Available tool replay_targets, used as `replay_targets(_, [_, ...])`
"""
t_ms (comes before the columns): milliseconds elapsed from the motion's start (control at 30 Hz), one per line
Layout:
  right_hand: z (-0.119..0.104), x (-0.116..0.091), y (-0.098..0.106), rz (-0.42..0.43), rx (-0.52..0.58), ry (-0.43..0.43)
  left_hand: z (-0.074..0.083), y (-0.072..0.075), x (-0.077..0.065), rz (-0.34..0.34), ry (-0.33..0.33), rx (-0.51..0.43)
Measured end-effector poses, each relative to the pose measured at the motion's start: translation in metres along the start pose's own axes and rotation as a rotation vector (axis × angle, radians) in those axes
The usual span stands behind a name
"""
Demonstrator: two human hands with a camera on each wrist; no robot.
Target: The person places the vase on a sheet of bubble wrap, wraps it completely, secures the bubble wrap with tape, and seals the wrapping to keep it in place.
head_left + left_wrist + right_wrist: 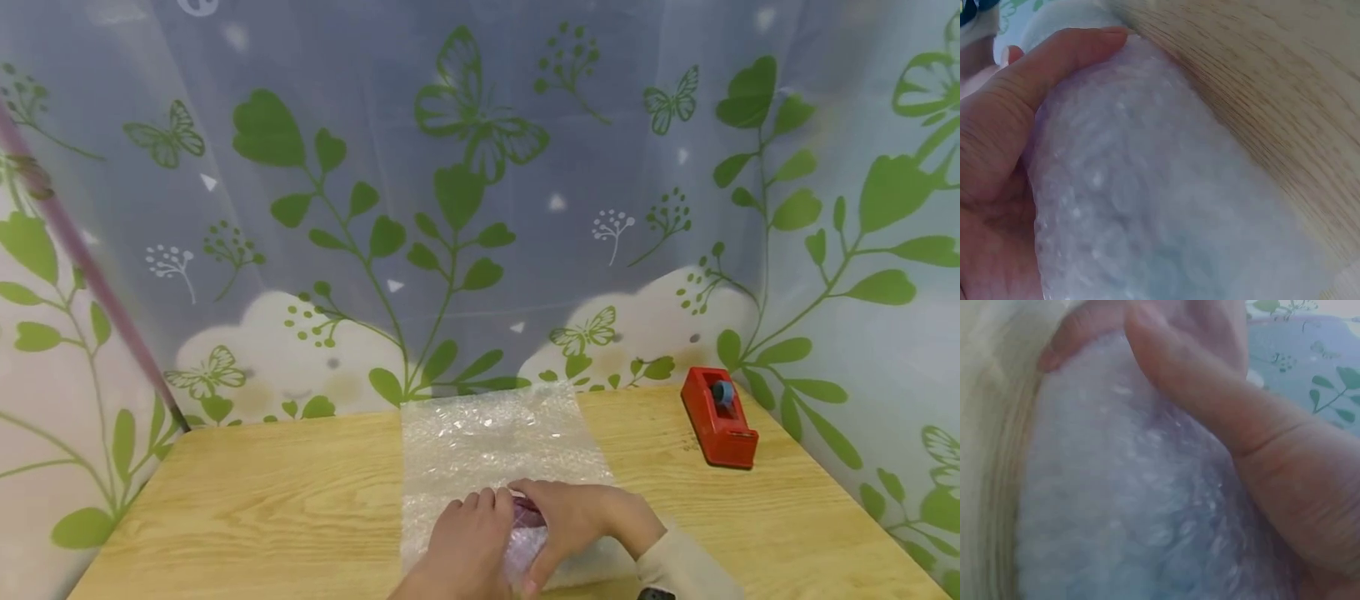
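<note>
A sheet of clear bubble wrap (pixel 487 450) lies flat across the middle of the table. On its near part is a purple object wrapped in bubble wrap (pixel 522 552), with a dark purple patch showing at its far end. My left hand (pixel 472 533) grips it from the left, and my right hand (pixel 573 517) holds it from the right. In the left wrist view, the thumb stretches over the bubble-wrapped bundle (pixel 1129 162). The right wrist view shows the thumb along its side and fingertips at its far edge. What the object is cannot be told through the wrap.
Toward the back right of the wooden table (pixel 285 492) stands a red tape dispenser (pixel 718 421) with a roll of tape in it. A patterned curtain (pixel 360 167) hangs behind the table and on both sides. A thin pole (pixel 97 283) slants down at the left.
</note>
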State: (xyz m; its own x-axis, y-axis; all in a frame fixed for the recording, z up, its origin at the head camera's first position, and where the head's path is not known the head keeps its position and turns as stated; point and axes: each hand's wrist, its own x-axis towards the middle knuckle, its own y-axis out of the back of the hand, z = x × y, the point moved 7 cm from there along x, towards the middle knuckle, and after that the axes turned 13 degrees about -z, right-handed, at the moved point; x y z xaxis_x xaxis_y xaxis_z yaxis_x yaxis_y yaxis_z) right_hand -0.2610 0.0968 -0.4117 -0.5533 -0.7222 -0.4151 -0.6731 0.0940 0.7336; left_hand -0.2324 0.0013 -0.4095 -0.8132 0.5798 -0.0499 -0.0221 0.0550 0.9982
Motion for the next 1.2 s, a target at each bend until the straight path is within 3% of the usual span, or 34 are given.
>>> replay_targets(267, [-0.019,-0.031,0.002,0.354,-0.385,-0.044,-0.005,-0.004,0.003,-0.103,0.012,-0.036])
replay_targets(433, [-0.035,-0.038,-0.019,0.442,-0.566,-0.059,-0.009,-0.003,0.003,-0.113,0.019,-0.062])
replay_targets(567, [-0.035,-0.033,-0.040,0.473,-0.606,-0.091,-0.012,-0.002,0.004,-0.091,0.009,-0.089])
replay_targets(667, [-0.030,-0.027,-0.045,0.538,-0.598,-0.129,-0.014,-0.003,0.006,-0.077,-0.012,-0.133])
replay_targets(900, [-0.034,-0.010,-0.039,0.681,-0.697,-0.092,-0.028,-0.012,0.010,-0.132,-0.049,-0.352])
replay_targets(1200, [-0.031,-0.007,-0.030,0.715,-0.675,-0.101,-0.030,-0.010,0.018,-0.217,-0.102,-0.444])
